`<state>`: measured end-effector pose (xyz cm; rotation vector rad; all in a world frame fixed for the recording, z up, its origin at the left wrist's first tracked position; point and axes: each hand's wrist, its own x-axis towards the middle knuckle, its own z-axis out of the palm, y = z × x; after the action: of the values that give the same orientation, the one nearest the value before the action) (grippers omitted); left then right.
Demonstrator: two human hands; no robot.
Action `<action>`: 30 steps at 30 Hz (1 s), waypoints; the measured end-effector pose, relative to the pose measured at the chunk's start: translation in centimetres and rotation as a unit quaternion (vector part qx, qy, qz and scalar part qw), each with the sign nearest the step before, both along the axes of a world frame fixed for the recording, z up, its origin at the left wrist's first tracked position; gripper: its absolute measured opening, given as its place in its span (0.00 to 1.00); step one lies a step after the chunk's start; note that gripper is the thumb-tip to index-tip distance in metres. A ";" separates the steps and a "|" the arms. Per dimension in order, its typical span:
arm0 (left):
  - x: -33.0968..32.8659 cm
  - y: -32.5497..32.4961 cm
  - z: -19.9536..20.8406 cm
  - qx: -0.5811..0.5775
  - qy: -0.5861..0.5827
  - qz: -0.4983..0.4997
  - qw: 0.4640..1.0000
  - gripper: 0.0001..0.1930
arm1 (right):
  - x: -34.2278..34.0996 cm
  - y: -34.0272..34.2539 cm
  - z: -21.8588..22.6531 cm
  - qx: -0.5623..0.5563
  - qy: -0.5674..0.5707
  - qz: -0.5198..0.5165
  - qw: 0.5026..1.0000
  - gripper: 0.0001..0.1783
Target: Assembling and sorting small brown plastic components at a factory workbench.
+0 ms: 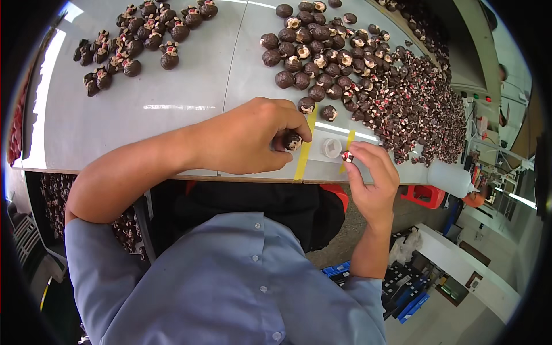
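My left hand (pixel 247 138) is curled around a dark brown ball-shaped figurine body (pixel 292 142) with a cream-coloured patch facing right. Between the thumb and fingertips of my right hand (pixel 374 172) is a small brown, white and red figurine piece (pixel 347 156). The two held parts are apart. A small round translucent cup (pixel 332 148) stands on the table between my hands. Two loose brown bodies, one of them a round figurine body (pixel 329 113), lie just beyond my left fingers.
Joined figurines (pixel 169 56) stand grouped at the far left of the grey table (pixel 172 123). Several round bodies and a big heap of small pieces (pixel 425 98) cover the right. Yellow tape (pixel 305 152) marks the tabletop. A white squeeze bottle (pixel 449 179) is at the right edge.
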<state>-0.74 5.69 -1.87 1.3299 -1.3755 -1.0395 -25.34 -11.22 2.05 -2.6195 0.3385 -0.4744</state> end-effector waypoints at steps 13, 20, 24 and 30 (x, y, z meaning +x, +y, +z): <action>-0.2 0.2 0.6 0.052 0.036 -0.010 0.998 0.15 | 0.9 0.0 0.8 -0.084 0.067 0.026 0.994 0.18; -0.4 0.1 0.0 0.006 0.032 0.001 0.999 0.17 | 1.3 -0.3 1.0 -0.118 0.078 0.050 0.989 0.18; -0.5 0.1 -0.1 -0.008 0.020 0.014 1.000 0.17 | 1.4 -0.3 1.1 -0.128 0.073 0.054 0.988 0.19; -0.3 -0.1 1.1 0.066 0.039 0.007 0.997 0.15 | 1.0 -0.4 1.2 -0.119 0.062 0.043 0.990 0.18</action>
<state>-1.07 5.60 -0.77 1.3773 -1.2558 -1.1770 -24.33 -11.61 3.20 -2.8901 0.2182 -0.3404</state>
